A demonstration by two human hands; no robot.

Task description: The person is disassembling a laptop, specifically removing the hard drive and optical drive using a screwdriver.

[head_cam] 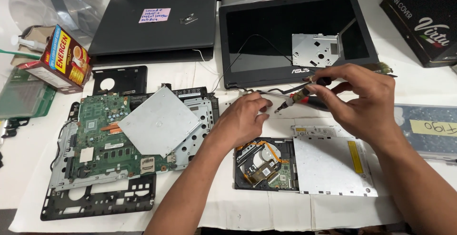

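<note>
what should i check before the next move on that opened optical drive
1. Screwdriver gripped by right hand: ok.
2. Left hand fingers at the screwdriver tip: ok.
3. Optical drive open, mechanism exposed: ok.
4. Drive's silver cover fully off: not ok, it lies across the right part.
5. Screw on the tip: cannot tell.
6. Motherboard away from both hands: ok.

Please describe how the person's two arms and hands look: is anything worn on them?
Both forearms are bare up to the frame's edge, with no sleeves visible. The left hand and the right hand wear no gloves. No ring, watch or bracelet shows on either.
</note>
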